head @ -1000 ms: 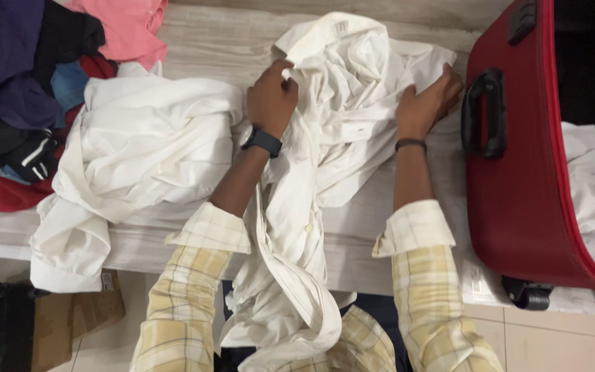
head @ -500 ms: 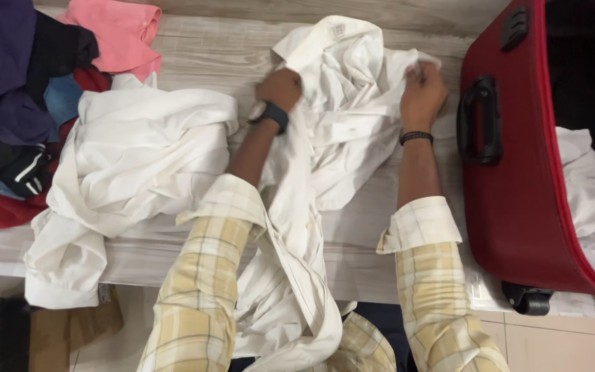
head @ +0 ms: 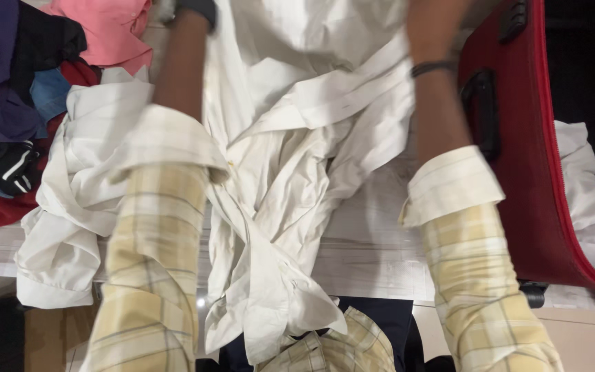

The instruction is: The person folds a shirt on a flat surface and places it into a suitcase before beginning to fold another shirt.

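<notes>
- Fingers of both your hands are cut off by the top edge of the head view, so I cannot tell their grasp; only forearms show.
- Between your arms, the white shirt (head: 290, 138) hangs over the wooden bench (head: 373, 241).
- Light, limp, wrinkle-prone cloth: likely best gripped at collar or shoulders.
- At your right, a red suitcase (head: 525, 207).

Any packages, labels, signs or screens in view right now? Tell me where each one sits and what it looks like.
Cardboard box: brown, flat-sided, on the floor at lower left, below the table edge, partly hidden by a sleeve.
Wristwatch: dark band on the left wrist at the top edge; its screen faces away or is cut off.
No signs or readable labels show.
</notes>
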